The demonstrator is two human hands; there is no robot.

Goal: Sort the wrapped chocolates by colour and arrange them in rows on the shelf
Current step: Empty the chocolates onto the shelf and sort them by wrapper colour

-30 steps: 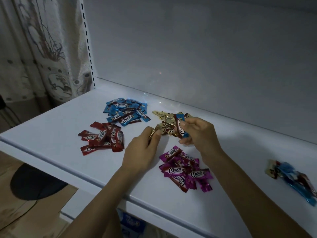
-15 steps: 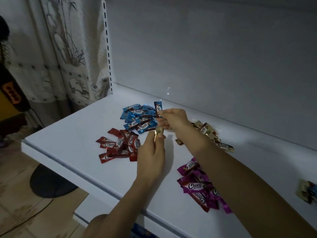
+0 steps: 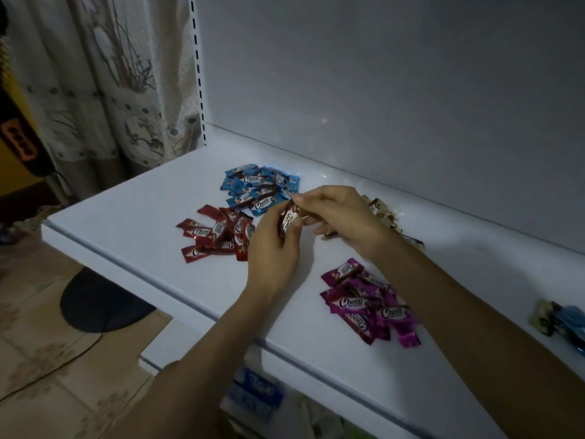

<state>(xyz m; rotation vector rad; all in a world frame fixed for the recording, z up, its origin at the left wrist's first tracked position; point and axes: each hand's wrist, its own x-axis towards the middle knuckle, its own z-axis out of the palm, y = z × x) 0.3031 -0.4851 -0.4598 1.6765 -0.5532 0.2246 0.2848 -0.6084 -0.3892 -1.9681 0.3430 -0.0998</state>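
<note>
Four colour piles lie on the white shelf: blue chocolates at the back, red chocolates to their front left, purple chocolates near the front edge, and gold chocolates partly hidden behind my right wrist. My left hand grips a single pale gold chocolate between thumb and fingers, just right of the red pile. My right hand pinches the top end of that same wrapper. Both hands hover just above the shelf between the blue and gold piles.
A small mixed heap of wrappers lies at the far right of the shelf. The grey back panel rises close behind the piles. A slotted upright and a curtain stand to the left. Tiled floor lies below.
My right hand has left the blue pile without the blue chocolate it held and moved to the gold chocolate in my left hand. Both hands now hold that one wrapper.
</note>
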